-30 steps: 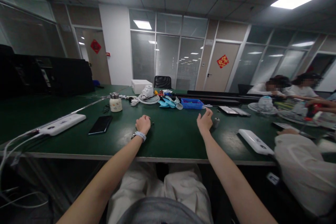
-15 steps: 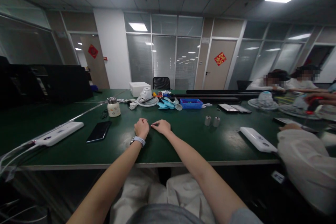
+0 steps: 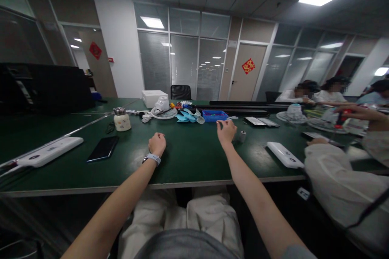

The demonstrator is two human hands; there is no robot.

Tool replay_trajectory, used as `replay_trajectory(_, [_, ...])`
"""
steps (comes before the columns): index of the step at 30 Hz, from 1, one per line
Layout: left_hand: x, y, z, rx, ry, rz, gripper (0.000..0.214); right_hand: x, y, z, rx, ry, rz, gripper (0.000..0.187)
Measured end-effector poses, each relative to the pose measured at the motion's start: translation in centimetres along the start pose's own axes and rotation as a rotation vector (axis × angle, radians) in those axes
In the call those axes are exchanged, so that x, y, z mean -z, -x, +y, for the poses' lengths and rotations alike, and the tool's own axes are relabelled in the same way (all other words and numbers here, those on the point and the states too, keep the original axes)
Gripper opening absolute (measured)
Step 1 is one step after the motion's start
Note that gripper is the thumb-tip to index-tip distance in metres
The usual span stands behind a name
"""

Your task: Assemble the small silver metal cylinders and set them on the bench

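Note:
My left hand (image 3: 157, 143) rests as a closed fist on the green table (image 3: 188, 162), a watch on its wrist. Further right, my right hand (image 3: 226, 131) hovers just above the table with its fingers curled. I cannot see whether it holds anything. It is right beside a small silver cylinder (image 3: 242, 136), which its fingers partly hide. A blue tray (image 3: 214, 115) lies just beyond that hand.
A black phone (image 3: 102, 148) and a white power strip (image 3: 48, 151) lie to the left, with another power strip (image 3: 284, 154) on the right. A small flask (image 3: 121, 119), a white fan (image 3: 162, 109) and blue fan blades (image 3: 188, 116) stand further back. A co-worker's white sleeve (image 3: 334, 178) is close on my right.
My right hand went from the cylinders to a spot beside my left fist, then swung back right to the cylinders. The left fist stayed put. The view turned slightly right.

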State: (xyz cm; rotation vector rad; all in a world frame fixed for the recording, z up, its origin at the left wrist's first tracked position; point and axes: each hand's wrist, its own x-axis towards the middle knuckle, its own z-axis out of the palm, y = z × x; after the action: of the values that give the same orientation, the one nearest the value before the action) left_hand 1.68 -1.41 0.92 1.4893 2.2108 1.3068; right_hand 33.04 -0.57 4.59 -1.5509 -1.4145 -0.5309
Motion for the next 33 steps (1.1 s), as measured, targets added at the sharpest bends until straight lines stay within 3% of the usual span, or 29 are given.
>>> replay_trajectory(3, [0.1,0.1,0.1,0.006,0.011,0.007,0.03,1.4,-0.7,5.0,-0.165,0.116,0.113,0.031])
replay_trajectory(7, [0.3,0.3,0.1,-0.007,0.028,0.0,0.032,2.0,-0.5,7.6,-0.314,0.195,0.014,0.03])
replay_trajectory(11, [0.3,0.3,0.0,-0.016,0.025,-0.003,0.033,1.8,-0.3,7.5,-0.362,0.208,-0.088,0.028])
replay_trajectory(21, [0.0,0.1,-0.2,-0.028,0.002,0.006,0.033,1.2,-0.4,7.7,-0.385,0.242,-0.156,0.028])
replay_trajectory(24, [-0.1,0.1,-0.2,-0.026,-0.003,0.001,0.033,1.3,-0.4,7.5,-0.394,0.255,-0.144,0.028])
replay_trajectory(28, [0.0,0.1,-0.1,-0.01,0.004,-0.006,0.033,1.6,-0.3,7.4,-0.451,0.211,-0.012,0.03])
replay_trajectory(30, [0.0,0.1,-0.1,-0.006,0.006,-0.005,0.032,1.8,-0.2,7.7,-0.527,0.205,0.009,0.038])
replay_trajectory(33, [0.0,0.1,-0.1,-0.004,0.006,-0.011,0.032,1.9,0.0,8.5,-0.643,0.176,-0.123,0.058])
